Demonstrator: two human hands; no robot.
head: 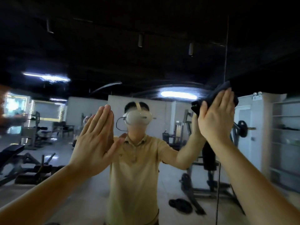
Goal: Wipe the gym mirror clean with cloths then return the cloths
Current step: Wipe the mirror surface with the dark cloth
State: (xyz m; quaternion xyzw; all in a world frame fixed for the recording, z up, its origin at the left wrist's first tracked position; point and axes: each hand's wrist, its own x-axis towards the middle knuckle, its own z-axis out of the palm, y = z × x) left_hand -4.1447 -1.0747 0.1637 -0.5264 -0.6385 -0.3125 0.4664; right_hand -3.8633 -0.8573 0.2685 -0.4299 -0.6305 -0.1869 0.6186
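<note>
a gym mirror (146, 62) is faced at close range. one dark cloth (224, 89) is pressed against the glass, high on the right, under the straight fingers of the right hand (215, 117); its grip is released and only pushes. the left hand (95, 143) is laid bare and flat on the glass, grip released too. the wipe is judged best done with even pressure in overlapping passes, the cloth spread under the palm. counted: one cloth, two hands, one vertical seam (226, 46) in the mirror.
</note>
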